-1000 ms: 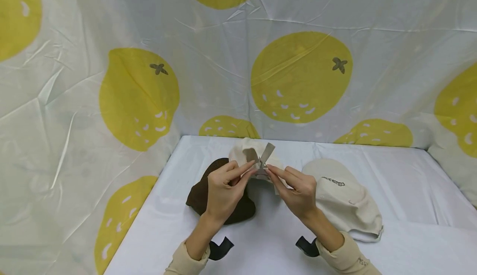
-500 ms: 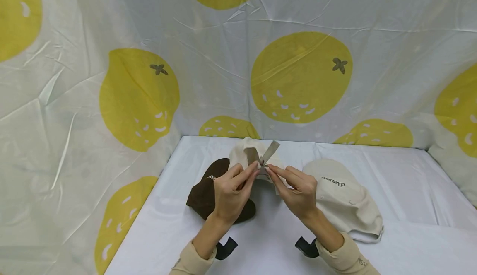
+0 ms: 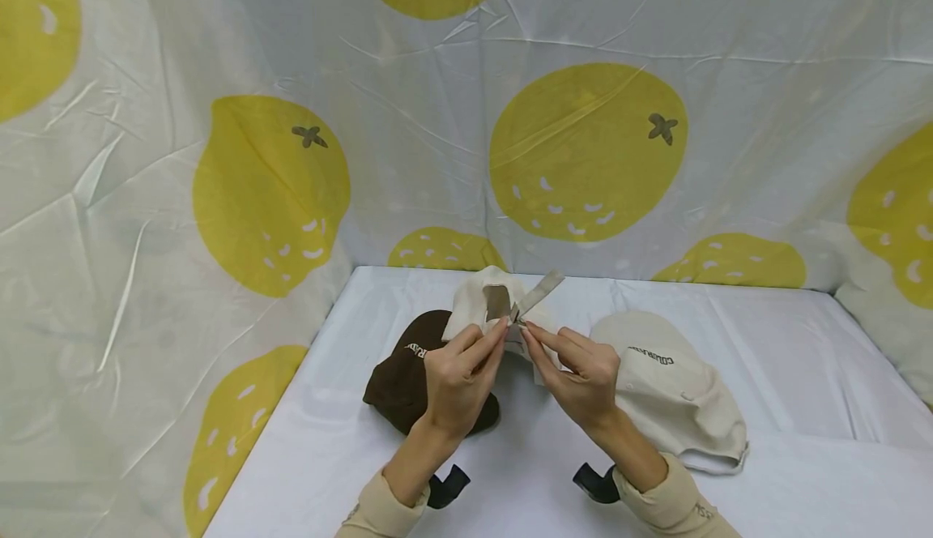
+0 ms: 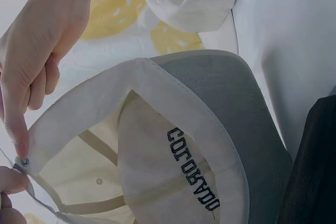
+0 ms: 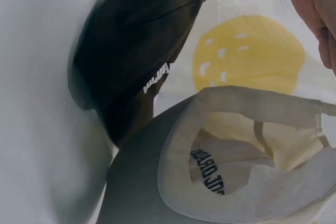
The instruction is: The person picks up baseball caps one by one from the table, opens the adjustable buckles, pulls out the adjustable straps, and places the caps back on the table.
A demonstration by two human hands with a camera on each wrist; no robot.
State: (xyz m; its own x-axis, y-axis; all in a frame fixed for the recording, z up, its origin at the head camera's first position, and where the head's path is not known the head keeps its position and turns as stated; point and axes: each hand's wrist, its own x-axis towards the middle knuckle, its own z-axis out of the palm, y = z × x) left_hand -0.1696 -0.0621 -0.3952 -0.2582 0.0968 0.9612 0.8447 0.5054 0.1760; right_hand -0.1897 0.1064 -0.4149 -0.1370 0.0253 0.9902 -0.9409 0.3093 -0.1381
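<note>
Two sets of fingers (image 3: pixel 551 339) pinch the cream cap (image 3: pixel 466 309) at its back strap (image 3: pixel 541 292), most of it beyond them.

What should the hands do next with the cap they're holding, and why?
Probably the right hand should gently tug the loose strap end. It sticks up free, while both that hand and the left hand pinch the back of the cap, by a small metal piece. The left could keep it steady.
</note>
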